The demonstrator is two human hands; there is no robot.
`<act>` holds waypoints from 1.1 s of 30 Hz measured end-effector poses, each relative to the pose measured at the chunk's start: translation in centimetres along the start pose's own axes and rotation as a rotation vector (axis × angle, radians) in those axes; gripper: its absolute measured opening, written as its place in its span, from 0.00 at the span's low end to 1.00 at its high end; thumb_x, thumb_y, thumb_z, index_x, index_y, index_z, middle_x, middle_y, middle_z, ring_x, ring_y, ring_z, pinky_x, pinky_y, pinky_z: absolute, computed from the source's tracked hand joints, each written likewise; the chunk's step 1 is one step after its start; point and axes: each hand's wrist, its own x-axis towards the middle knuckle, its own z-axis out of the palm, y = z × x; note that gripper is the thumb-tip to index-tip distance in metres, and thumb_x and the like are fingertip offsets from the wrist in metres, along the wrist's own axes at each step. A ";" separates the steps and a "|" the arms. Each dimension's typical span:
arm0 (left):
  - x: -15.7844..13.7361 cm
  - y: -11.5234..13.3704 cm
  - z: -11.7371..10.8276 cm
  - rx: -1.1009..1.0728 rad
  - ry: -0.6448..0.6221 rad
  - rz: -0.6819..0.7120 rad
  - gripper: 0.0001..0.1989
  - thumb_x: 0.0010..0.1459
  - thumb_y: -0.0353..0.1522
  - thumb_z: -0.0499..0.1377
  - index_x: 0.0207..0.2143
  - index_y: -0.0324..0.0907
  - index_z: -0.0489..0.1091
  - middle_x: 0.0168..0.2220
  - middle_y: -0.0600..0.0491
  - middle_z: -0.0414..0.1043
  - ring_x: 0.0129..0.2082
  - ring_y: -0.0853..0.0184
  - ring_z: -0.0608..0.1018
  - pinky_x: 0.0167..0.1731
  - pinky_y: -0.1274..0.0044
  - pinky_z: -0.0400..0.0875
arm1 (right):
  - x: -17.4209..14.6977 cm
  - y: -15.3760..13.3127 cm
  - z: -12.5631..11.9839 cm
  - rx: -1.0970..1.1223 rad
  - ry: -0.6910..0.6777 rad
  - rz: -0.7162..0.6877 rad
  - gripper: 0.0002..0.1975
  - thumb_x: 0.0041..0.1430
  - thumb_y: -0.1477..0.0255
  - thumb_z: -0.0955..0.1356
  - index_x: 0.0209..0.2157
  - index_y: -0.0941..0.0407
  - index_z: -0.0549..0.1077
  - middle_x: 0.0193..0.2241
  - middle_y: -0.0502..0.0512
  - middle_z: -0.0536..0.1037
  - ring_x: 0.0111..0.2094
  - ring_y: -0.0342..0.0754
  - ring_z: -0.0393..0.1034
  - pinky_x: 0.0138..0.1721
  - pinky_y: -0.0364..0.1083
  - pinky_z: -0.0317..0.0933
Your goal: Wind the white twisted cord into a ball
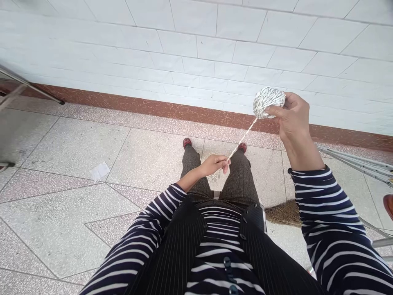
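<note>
My right hand, raised in front of the tiled wall, grips a wound ball of white cord flecked with dark strands. From the ball a taut length of cord slants down and left to my left hand, which pinches it between thumb and fingers in front of my legs. A loose pale tangle, seemingly more cord, shows below the left hand, partly hidden by it. Both sleeves are striped navy and white.
A white tiled wall with a red-brown skirting runs ahead. On the terrazzo floor lie a white paper scrap and broom bristles. Metal legs stand at far left; a metal frame lies at right.
</note>
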 end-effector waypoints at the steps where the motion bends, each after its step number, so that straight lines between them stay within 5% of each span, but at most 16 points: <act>1: -0.4 0.4 0.0 -0.005 -0.020 -0.013 0.15 0.66 0.41 0.56 0.36 0.38 0.71 0.26 0.53 0.76 0.28 0.69 0.76 0.37 0.77 0.67 | 0.0 0.2 0.0 -0.063 0.028 -0.050 0.22 0.38 0.70 0.78 0.39 0.54 0.74 0.37 0.54 0.77 0.38 0.53 0.72 0.45 0.61 0.70; 5: -2.1 2.1 0.3 -0.040 -0.093 -0.049 0.16 0.65 0.43 0.56 0.38 0.37 0.72 0.26 0.53 0.76 0.29 0.69 0.76 0.37 0.77 0.67 | -1.3 2.2 0.0 -0.340 0.030 -0.183 0.28 0.35 0.71 0.79 0.43 0.52 0.74 0.45 0.56 0.74 0.45 0.58 0.70 0.41 0.59 0.72; 10: -2.5 5.8 -0.7 0.092 -0.041 0.020 0.16 0.67 0.41 0.55 0.36 0.38 0.74 0.26 0.53 0.77 0.29 0.70 0.76 0.36 0.78 0.67 | -5.5 6.3 0.2 -0.534 -0.203 -0.157 0.23 0.44 0.72 0.76 0.45 0.51 0.74 0.47 0.58 0.71 0.49 0.60 0.68 0.45 0.62 0.71; 14: -0.6 8.5 -2.2 0.352 0.082 0.136 0.19 0.68 0.39 0.54 0.28 0.39 0.74 0.25 0.55 0.75 0.27 0.72 0.73 0.33 0.79 0.65 | -9.6 7.7 1.0 -0.483 -0.420 -0.075 0.25 0.44 0.75 0.74 0.47 0.50 0.73 0.50 0.57 0.70 0.52 0.61 0.66 0.47 0.62 0.70; 18: 2.2 9.5 -3.3 0.569 0.194 0.216 0.21 0.69 0.37 0.51 0.25 0.39 0.71 0.24 0.56 0.72 0.24 0.73 0.71 0.32 0.79 0.63 | -12.4 6.0 1.2 -0.201 -0.565 0.080 0.28 0.42 0.76 0.75 0.48 0.48 0.73 0.51 0.56 0.69 0.52 0.58 0.68 0.45 0.56 0.70; 24: 5.0 8.3 -3.5 0.558 0.139 0.292 0.16 0.68 0.37 0.52 0.31 0.39 0.74 0.30 0.53 0.76 0.31 0.69 0.75 0.36 0.78 0.65 | -12.6 1.4 0.4 0.217 -0.484 0.232 0.30 0.42 0.69 0.80 0.48 0.46 0.73 0.45 0.52 0.75 0.47 0.53 0.72 0.46 0.52 0.70; 28: 5.2 6.6 -3.1 0.492 0.116 0.272 0.15 0.67 0.35 0.52 0.35 0.38 0.75 0.33 0.52 0.77 0.35 0.67 0.76 0.39 0.77 0.66 | -10.8 -0.6 0.3 0.276 -0.355 0.213 0.37 0.36 0.65 0.82 0.51 0.45 0.73 0.49 0.54 0.76 0.49 0.55 0.72 0.47 0.54 0.72; 33: 4.6 5.7 -3.1 0.471 0.084 0.197 0.17 0.67 0.37 0.52 0.30 0.38 0.75 0.30 0.54 0.75 0.34 0.68 0.75 0.41 0.77 0.65 | -7.5 -3.2 0.3 0.281 -0.208 0.084 0.30 0.35 0.66 0.82 0.44 0.50 0.77 0.46 0.54 0.80 0.50 0.56 0.74 0.54 0.61 0.68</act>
